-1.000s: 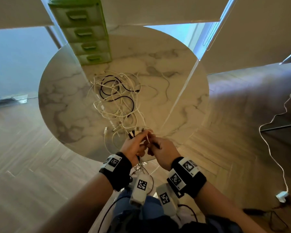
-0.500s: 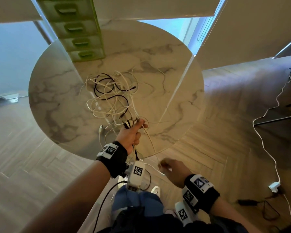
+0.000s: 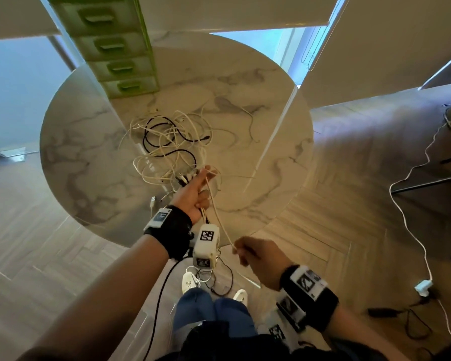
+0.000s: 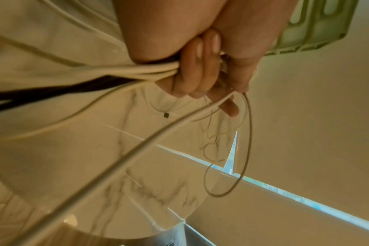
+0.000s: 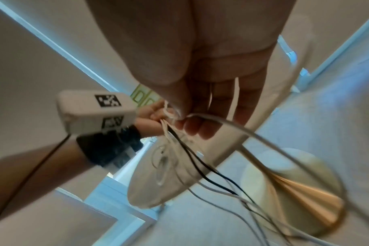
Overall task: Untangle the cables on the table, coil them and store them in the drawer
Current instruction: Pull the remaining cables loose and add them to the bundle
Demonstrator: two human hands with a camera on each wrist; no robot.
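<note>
Cables tangled before green drawer unit on marble table

ahead of left hand: tangle of cables spread across the table | beyond the tangle: green drawer unit at the far rim | between both hands: 1 white cable strung to right hand | right of the tangle: bare marble | left of left hand: USB plug near the rim
</note>
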